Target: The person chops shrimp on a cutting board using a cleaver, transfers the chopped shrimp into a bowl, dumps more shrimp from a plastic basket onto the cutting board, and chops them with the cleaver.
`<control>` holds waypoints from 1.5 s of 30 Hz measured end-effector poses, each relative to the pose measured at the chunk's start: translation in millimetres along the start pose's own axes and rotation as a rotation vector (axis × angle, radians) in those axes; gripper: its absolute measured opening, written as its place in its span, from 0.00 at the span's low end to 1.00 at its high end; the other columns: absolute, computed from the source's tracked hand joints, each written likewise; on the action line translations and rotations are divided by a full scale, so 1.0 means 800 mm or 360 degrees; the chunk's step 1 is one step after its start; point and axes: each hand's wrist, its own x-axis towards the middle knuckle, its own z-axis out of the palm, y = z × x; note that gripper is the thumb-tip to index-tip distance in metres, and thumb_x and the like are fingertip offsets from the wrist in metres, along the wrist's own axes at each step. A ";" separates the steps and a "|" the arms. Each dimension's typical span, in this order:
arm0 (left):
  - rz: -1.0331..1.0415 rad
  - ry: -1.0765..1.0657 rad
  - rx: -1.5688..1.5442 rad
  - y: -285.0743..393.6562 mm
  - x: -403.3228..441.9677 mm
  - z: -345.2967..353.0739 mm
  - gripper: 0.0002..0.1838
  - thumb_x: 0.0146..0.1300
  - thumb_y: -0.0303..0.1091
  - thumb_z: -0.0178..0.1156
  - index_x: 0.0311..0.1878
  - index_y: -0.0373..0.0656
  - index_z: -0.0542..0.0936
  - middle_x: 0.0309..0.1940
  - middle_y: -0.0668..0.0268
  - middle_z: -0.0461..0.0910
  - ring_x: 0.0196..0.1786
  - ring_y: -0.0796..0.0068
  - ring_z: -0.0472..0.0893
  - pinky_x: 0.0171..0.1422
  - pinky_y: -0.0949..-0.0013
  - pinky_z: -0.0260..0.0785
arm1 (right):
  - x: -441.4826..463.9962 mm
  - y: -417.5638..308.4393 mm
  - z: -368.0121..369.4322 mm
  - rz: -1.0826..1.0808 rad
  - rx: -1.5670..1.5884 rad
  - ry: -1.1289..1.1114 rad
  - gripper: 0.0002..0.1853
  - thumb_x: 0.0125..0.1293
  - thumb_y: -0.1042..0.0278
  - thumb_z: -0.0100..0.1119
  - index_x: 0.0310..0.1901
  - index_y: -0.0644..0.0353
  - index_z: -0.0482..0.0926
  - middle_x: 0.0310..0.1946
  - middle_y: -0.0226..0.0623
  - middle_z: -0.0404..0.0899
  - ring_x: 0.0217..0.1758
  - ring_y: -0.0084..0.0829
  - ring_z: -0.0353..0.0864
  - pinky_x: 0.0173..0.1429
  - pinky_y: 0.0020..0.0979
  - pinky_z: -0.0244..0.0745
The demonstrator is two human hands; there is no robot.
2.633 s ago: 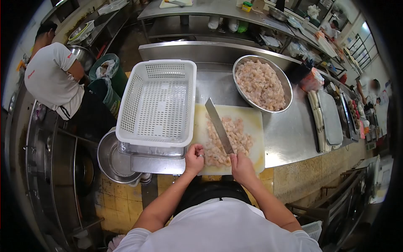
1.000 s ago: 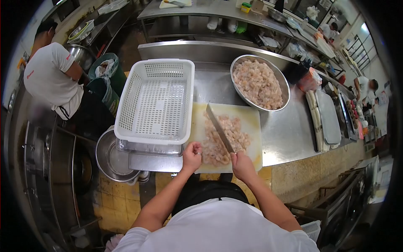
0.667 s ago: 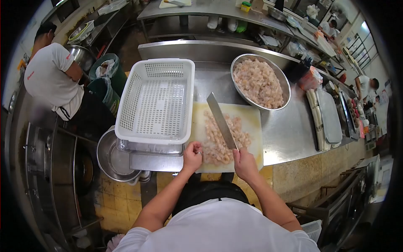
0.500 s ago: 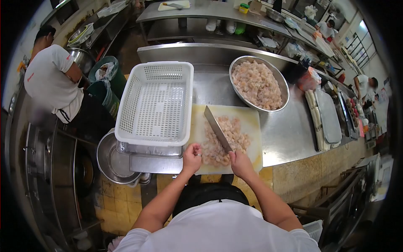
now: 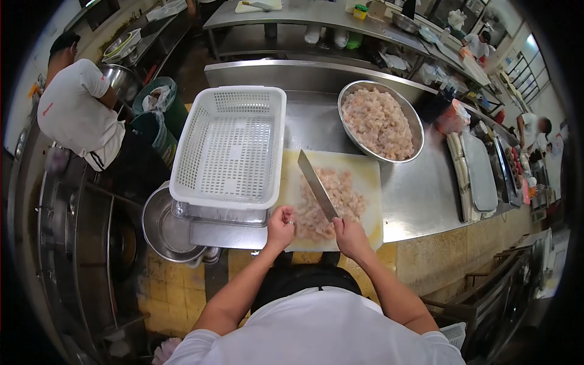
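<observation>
My right hand (image 5: 351,235) is closed around the handle of a large knife (image 5: 317,184), whose broad blade slants up and left over the cutting board (image 5: 372,201). Beneath and around the blade lies a spread of pale pink raw pieces (image 5: 347,194) that look like peeled shrimp. At the board's left edge is my left hand (image 5: 281,226), its fingers curled together; whether anything is pinched in them is hidden. Behind the board, to the right, a round metal bowl (image 5: 420,137) is heaped with similar pale pieces (image 5: 377,121).
A white perforated basket (image 5: 281,143) stands left of the board on the steel table (image 5: 310,115). Below it hangs a metal pot (image 5: 164,228). Folded cloths and a grey lid (image 5: 477,173) lie at the right. Another person (image 5: 82,109) works at the left, near green bins (image 5: 173,103).
The whole view has shifted slightly, with the table's things appearing a little farther right. Both hands and the knife keep nearly the same pose over the board.
</observation>
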 end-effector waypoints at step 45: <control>0.0108 -0.0523 0.0922 0.097 -0.049 -0.021 0.23 0.63 0.29 0.73 0.61 0.36 0.81 0.55 0.50 0.79 0.50 0.45 0.85 0.57 0.50 0.79 | -0.042 0.025 0.004 0.0079 0.0046 0.0093 0.23 0.84 0.53 0.53 0.39 0.70 0.78 0.30 0.67 0.81 0.38 0.72 0.82 0.41 0.63 0.73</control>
